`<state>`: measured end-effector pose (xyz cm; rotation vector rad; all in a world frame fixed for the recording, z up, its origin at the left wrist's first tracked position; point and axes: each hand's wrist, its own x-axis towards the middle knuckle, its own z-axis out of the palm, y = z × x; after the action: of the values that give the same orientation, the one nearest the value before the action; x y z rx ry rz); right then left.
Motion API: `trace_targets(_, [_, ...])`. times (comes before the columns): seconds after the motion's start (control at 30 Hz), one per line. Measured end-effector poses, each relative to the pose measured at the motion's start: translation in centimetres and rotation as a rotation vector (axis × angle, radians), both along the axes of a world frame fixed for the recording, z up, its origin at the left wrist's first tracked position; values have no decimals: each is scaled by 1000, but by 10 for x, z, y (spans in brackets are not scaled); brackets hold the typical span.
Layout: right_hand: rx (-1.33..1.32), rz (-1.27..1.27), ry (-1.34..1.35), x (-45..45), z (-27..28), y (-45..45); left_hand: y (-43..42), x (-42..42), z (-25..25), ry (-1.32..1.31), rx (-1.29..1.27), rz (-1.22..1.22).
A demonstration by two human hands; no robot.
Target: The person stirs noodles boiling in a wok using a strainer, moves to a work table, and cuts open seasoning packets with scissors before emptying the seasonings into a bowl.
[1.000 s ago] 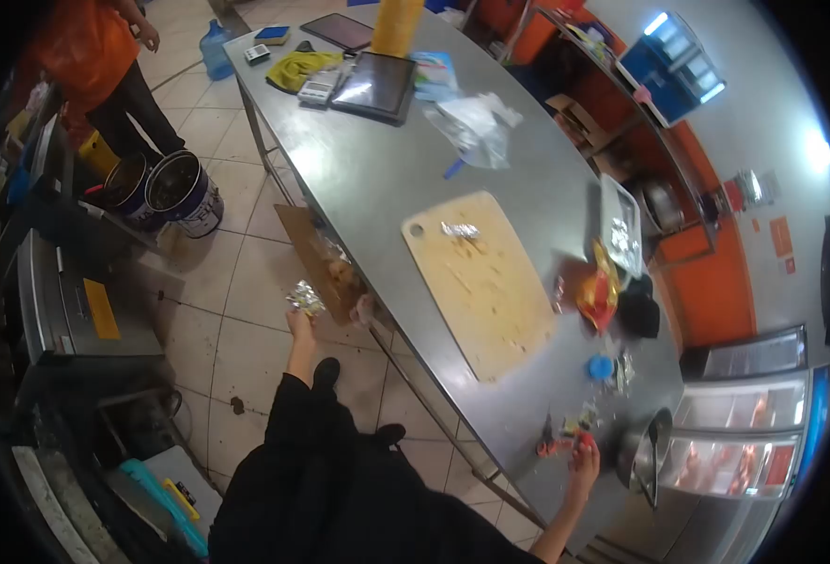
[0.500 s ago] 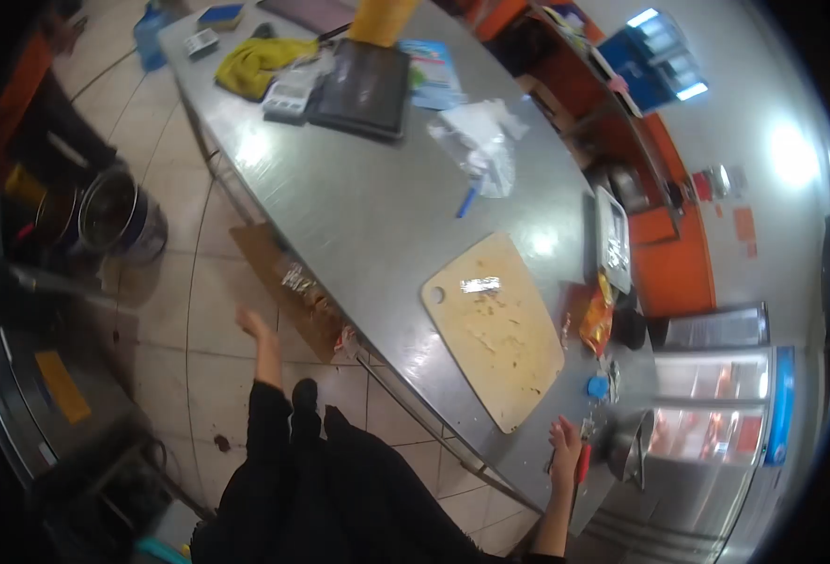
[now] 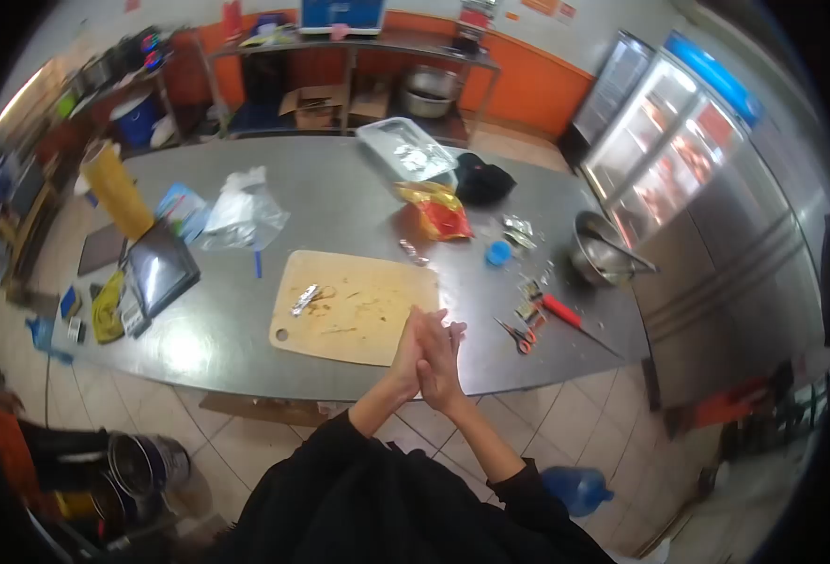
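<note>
My left hand (image 3: 407,355) and my right hand (image 3: 440,359) meet palm to palm at the near right edge of the wooden cutting board (image 3: 340,329). Their fingers stretch away from me, some overlapping, and I see nothing held between them. On the board lie a crumpled foil piece (image 3: 305,300) and brown crumbs. Right of my hands, orange-handled scissors (image 3: 520,340) and a knife with a red handle (image 3: 560,308) rest on the metal table. A blue cap (image 3: 498,253) and torn packets (image 3: 518,230) sit beyond them.
Toward the back stand a clear plastic tray (image 3: 407,141), a red-yellow bag (image 3: 441,216) and a black cloth item (image 3: 483,180). A steel bowl (image 3: 595,254) is at the right. Left are a plastic bag (image 3: 241,216), a dark tablet-like slab (image 3: 163,271) and a yellow cloth (image 3: 107,310).
My hands were far apart, the left over the floor and the right near the red-handled knife. Now they are together by the board. The view has turned right and levelled.
</note>
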<state>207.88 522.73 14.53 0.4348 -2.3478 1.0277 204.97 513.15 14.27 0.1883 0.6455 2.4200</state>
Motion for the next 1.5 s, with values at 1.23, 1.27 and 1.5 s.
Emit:
trace_targets(1.23, [-1085,117,-670,-42,-29,373,326,-59,-53,229,-806,124])
trace_targets(1.27, [-1088,97,-661,-37,-29,376,334,-60,-52,361,-736,210])
trace_targets(1.5, [-812,-79,-562,4,-8,391,348,-27,-30,745,-813,173])
